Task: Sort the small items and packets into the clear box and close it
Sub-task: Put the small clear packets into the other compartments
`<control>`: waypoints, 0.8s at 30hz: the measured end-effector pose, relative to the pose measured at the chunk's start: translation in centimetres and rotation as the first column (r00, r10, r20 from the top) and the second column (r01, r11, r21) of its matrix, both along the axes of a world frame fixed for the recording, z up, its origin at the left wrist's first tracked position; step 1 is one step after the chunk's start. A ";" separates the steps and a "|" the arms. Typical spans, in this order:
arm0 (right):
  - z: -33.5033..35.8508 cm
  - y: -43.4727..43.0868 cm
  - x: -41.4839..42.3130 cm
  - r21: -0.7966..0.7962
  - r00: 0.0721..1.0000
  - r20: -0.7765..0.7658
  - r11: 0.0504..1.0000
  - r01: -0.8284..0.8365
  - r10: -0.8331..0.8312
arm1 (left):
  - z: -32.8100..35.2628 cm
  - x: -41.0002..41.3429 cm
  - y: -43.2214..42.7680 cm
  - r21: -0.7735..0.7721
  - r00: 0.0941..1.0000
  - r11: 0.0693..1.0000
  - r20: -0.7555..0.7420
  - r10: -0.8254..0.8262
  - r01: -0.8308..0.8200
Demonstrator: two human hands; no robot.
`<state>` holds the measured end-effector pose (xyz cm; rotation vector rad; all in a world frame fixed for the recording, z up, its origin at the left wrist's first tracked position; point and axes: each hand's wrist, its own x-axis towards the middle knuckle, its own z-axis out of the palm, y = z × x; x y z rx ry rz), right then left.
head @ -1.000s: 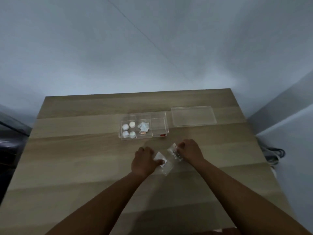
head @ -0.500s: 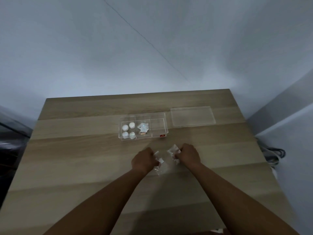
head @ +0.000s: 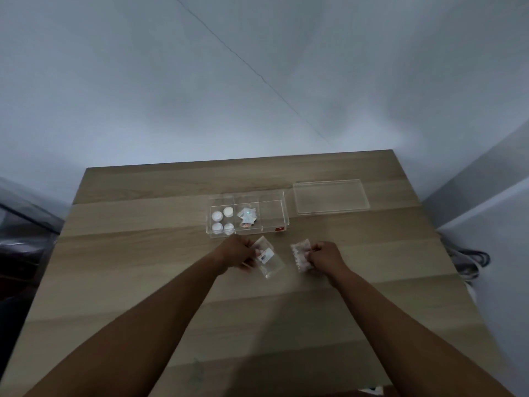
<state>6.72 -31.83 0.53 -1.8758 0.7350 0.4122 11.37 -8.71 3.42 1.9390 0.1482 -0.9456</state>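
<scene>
- My left hand is closed on a clear packet, pinching its left edge; the packet carries a small white label with a dark mark and hangs just above the wooden table.
- My right hand is clenched round a second packet, a crumpled one with whitish, faintly pink contents; I hold it by its right side.
- The two packets are near each other but apart, with bare table between them.
- The clear box sits open on the table just beyond my hands, a little to the far side of my left hand. It has three compartments side by side.
- In the left compartment I see four white round items, set two by two.
- The middle compartment holds a small heap of packets, white with a touch of red; I cannot make out how many.
- The right compartment looks bare, and a red sticker shows on the box's near right corner.
- The clear lid lies flat on the table just right of the box, apart from it.
- Off the right edge of the table, dark cables lie on the floor.
</scene>
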 end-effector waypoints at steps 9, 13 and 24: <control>1.5 -0.2 0.2 0.171 0.991 0.019 0.977 0.126 -0.131 | 3.7 6.8 -1.0 0.141 0.972 0.990 0.229 -0.047 0.015; 1.5 -0.6 0.0 0.205 0.982 0.040 0.963 0.174 -0.186 | 4.6 9.8 -2.8 0.250 0.922 0.968 0.374 -0.101 0.004; 1.1 -3.0 -0.4 0.204 0.935 0.065 0.922 0.330 -0.349 | 3.1 11.6 -7.1 0.611 0.815 0.767 0.333 -0.474 0.196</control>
